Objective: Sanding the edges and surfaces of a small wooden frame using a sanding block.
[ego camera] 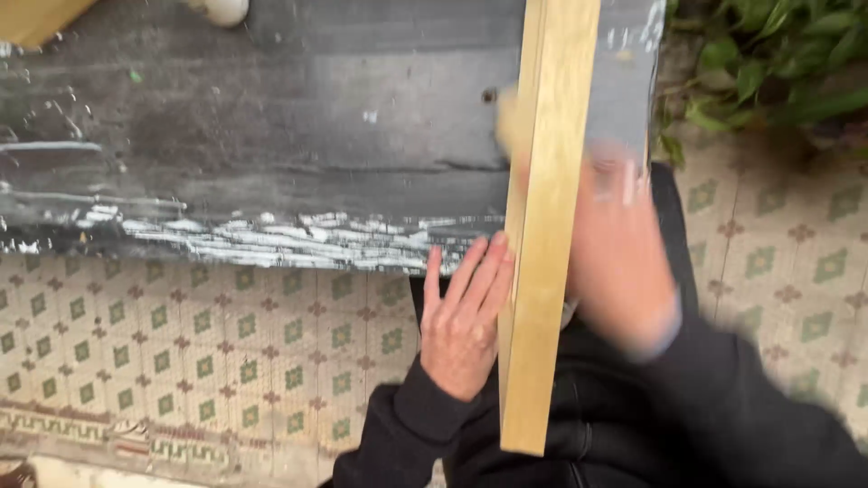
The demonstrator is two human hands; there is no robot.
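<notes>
A long pale wooden strip lies across the dark, paint-smeared workbench top and sticks out over its near edge toward my body. My left hand rests flat against the strip's left side just below the bench edge, fingers straight and together. My right hand is blurred with motion on the strip's right side, fingers spread; whether it holds anything I cannot tell. A small blurred pale patch shows at the strip's left edge over the bench.
A patterned tiled floor with green diamond motifs lies below the bench. Green leafy plants grow at the upper right. A yellow object and a white rounded object sit at the bench's far edge.
</notes>
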